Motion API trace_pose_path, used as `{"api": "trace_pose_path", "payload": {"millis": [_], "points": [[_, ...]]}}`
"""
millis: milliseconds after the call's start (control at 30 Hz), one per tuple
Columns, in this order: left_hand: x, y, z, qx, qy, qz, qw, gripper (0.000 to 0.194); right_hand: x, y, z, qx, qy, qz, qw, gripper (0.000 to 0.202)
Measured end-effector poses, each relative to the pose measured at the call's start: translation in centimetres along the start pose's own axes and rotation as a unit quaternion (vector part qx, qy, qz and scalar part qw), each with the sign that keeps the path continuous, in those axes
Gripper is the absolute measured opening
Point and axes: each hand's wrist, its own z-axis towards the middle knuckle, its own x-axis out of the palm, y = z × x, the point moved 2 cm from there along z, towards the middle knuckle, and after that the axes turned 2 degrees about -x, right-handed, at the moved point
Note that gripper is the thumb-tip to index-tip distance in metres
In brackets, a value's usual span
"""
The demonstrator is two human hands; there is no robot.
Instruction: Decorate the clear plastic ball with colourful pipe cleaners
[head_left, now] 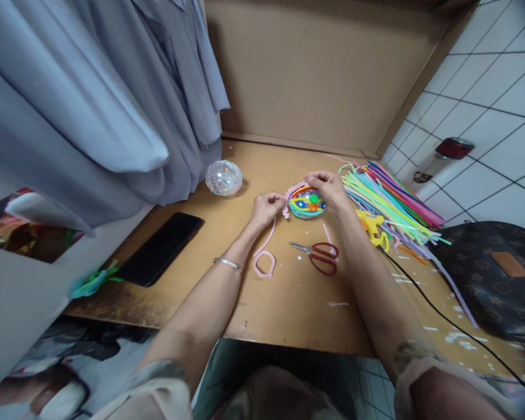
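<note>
On the wooden table rests a ball point(306, 202) wrapped in coloured strips, with green and orange round pieces on its face. A pink ruffled strip point(297, 187) runs along its upper left edge. My left hand point(268, 209) pinches the pink strip at the ball's left side, and a thin pink tail hangs from it to a loop point(264, 264) on the table. My right hand point(328, 185) has its fingers closed on the ball's upper right edge. Red-handled scissors point(321, 256) lie just below the ball, blades towards the left.
A clear ball point(224, 178) sits at the back left, near grey cloth point(157, 105). A black phone point(161, 249) lies left. Coloured strips point(389, 198), a yellow glue gun point(373, 226) with a black cord and a dark bag point(490, 280) are on the right.
</note>
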Motion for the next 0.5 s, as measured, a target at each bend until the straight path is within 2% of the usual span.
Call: {"api": "trace_pose_path", "payload": {"millis": [133,333,500], "points": [[0.00,-0.23,-0.01,0.013,0.002,0.010,1.000,0.018,0.11,0.08,-0.15,-0.007,0.004,-0.012,1.000,0.012],[0.15,-0.18,0.05,0.010,0.006,0.008,1.000,0.015,0.09,-0.29,0.04,-0.043,-0.001,-0.096,0.994,0.012],[0.32,0.05,-0.04,0.009,0.015,0.007,1.000,0.015,0.10,-0.60,0.10,-0.086,-0.002,-0.137,0.987,0.022]]}}
